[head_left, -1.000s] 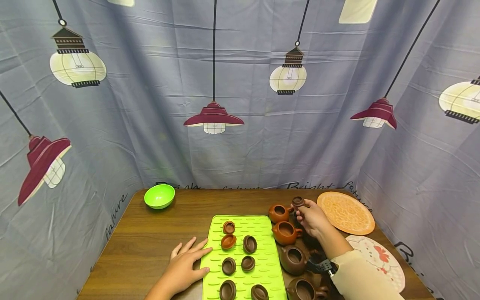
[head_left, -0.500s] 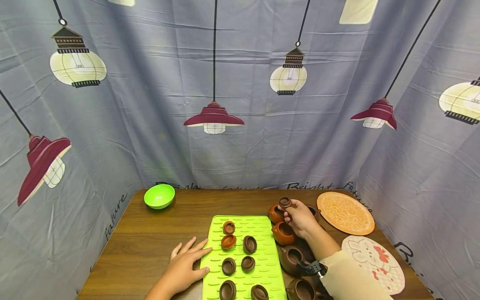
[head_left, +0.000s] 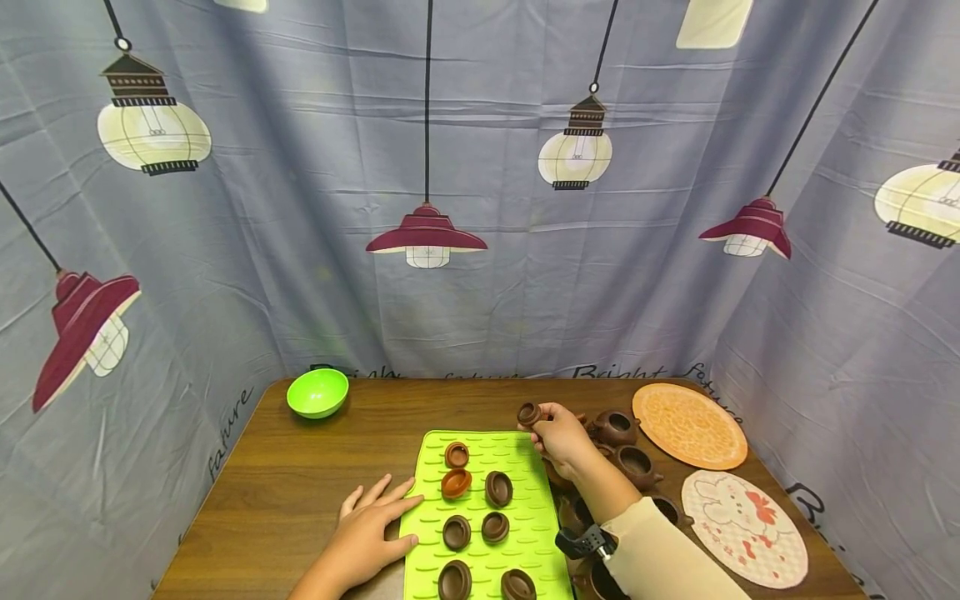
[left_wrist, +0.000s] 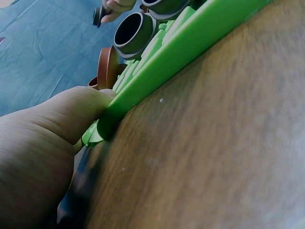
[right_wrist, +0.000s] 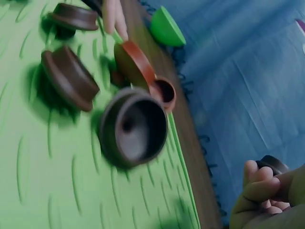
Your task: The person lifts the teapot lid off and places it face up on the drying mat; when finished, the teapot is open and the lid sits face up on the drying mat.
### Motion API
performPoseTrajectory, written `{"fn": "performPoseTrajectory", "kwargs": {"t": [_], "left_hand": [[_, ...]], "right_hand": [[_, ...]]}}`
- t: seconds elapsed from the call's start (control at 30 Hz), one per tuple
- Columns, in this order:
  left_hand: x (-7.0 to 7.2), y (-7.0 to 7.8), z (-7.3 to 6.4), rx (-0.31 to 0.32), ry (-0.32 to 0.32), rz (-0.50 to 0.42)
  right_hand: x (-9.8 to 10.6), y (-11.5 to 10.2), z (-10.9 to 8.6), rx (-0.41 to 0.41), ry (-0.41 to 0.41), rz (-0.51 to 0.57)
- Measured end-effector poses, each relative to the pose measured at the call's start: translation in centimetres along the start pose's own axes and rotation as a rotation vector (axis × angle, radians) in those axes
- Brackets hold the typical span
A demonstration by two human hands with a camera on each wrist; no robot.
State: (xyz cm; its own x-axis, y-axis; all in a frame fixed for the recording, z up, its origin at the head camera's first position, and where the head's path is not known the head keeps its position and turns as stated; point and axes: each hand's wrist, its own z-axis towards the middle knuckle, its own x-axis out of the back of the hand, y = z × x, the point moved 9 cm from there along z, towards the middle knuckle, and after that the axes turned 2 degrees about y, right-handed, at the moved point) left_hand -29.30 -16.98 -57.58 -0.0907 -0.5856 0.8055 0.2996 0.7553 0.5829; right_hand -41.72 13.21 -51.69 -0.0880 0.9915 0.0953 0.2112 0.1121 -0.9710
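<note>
My right hand pinches a small dark brown teapot lid, its hollow side facing up, above the far right corner of the green ridged mat. In the right wrist view the same lid shows beyond curled fingers. With fingers spread, my left hand rests along the mat's left edge; its thumb lies on that edge in the left wrist view. Two orange-brown lids and several dark brown lids lie upside down on the mat.
Lidless teapots crowd the table right of the mat, some hidden under my right forearm. An orange round placemat and a rabbit-print placemat lie farther right. A green bowl stands at the back left, before the grey curtain.
My right hand has carried the lid leftward from over the teapots to the mat's far right corner. The left hand and the lids on the mat have stayed put.
</note>
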Motion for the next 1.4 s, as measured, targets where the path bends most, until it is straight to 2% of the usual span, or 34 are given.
{"fn": "performPoseTrajectory", "kwargs": {"t": [0.13, 0.47, 0.83, 1.03, 1.27, 1.4], "left_hand": [[0.1, 0.1, 0.0, -0.002, 0.002, 0.002], [0.2, 0.2, 0.0, 0.002, -0.004, -0.001], [0.0, 0.0, 0.1, -0.012, -0.013, -0.007], [0.0, 0.0, 0.1, -0.009, -0.026, -0.005], [-0.3, 0.5, 0.0, -0.025, -0.077, 0.046], [-0.4, 0.6, 0.0, -0.025, -0.081, 0.065]], "right_hand": [[-1.7, 0.1, -0.2, 0.005, -0.005, -0.069], [-5.2, 1.4, -0.5, 0.021, 0.007, -0.108], [-5.6, 2.6, -0.3, 0.024, 0.075, -0.273], [-5.8, 2.8, 0.2, 0.027, 0.069, -0.327], [-5.4, 2.9, 0.3, 0.035, 0.077, -0.466], [-5.5, 3.1, 0.4, 0.023, 0.06, -0.5]]}}
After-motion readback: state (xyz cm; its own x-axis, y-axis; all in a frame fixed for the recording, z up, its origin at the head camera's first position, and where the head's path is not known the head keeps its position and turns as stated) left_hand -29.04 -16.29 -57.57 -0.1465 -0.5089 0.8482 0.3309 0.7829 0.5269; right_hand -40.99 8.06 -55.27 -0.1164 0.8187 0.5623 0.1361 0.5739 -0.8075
